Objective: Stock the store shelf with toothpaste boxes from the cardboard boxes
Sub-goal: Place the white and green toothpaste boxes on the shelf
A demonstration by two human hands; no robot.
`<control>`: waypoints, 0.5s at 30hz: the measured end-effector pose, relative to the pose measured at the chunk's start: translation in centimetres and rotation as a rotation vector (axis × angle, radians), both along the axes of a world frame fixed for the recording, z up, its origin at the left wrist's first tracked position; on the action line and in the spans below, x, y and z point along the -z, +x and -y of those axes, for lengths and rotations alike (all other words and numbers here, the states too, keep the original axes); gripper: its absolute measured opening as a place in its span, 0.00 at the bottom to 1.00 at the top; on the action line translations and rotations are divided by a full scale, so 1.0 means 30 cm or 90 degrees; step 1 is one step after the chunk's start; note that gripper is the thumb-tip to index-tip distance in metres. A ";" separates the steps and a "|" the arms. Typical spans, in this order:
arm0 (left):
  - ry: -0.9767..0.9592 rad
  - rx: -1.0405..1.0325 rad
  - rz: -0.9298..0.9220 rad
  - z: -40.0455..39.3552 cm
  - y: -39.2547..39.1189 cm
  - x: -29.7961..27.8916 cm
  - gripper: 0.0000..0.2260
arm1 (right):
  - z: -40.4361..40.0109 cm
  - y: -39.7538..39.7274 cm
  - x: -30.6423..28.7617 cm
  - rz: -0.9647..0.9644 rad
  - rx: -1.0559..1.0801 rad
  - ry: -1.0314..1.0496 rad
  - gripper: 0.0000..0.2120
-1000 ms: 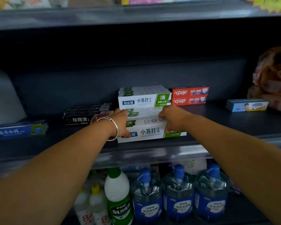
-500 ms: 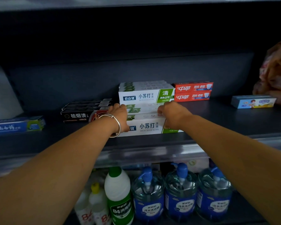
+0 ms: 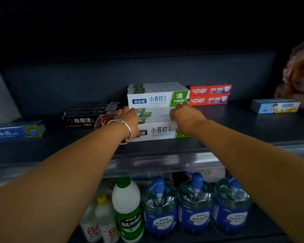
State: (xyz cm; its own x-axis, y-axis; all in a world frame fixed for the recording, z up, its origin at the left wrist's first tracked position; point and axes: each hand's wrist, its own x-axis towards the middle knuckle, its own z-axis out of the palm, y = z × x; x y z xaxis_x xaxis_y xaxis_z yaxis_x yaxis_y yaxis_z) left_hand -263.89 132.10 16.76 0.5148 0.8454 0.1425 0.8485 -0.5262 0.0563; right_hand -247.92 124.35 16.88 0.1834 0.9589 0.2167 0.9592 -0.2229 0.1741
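Both hands grip the front group of white-and-green toothpaste boxes on the dark shelf.

The left hand (image 3: 130, 118), wearing a silver bangle (image 3: 125, 130) at the wrist, has its fingers curled over the left end of the front toothpaste boxes (image 3: 158, 125); the right hand (image 3: 184, 118) has its fingers curled over the top of the same group near its right end. These boxes lie flat side by side near the front edge of the shelf (image 3: 235, 135). Directly behind them sits a taller rear stack of matching boxes (image 3: 156, 95), with red toothpaste boxes (image 3: 209, 95) just beside it on the right. Black toothpaste boxes (image 3: 89, 114) lie to the left, near the left hand.
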 end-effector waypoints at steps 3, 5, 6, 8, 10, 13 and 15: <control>0.006 0.002 -0.002 0.005 0.001 0.000 0.31 | 0.004 -0.002 -0.001 0.008 0.001 -0.003 0.22; 0.014 0.002 -0.009 0.011 0.000 -0.001 0.31 | 0.009 -0.006 -0.003 0.013 -0.001 -0.005 0.21; 0.020 0.000 -0.013 0.016 -0.001 -0.002 0.32 | 0.013 -0.007 -0.004 0.016 -0.002 -0.004 0.21; 0.037 -0.005 -0.021 0.027 -0.004 -0.004 0.32 | 0.024 -0.011 -0.006 0.026 -0.006 0.001 0.22; 0.052 -0.006 -0.024 0.042 -0.008 -0.009 0.33 | 0.039 -0.017 -0.006 0.036 -0.013 0.008 0.22; 0.058 0.003 -0.020 0.074 -0.015 -0.016 0.31 | 0.070 -0.030 -0.010 0.035 -0.019 0.009 0.23; 0.059 0.015 -0.006 0.104 -0.022 -0.021 0.30 | 0.098 -0.043 -0.012 0.031 -0.022 0.005 0.23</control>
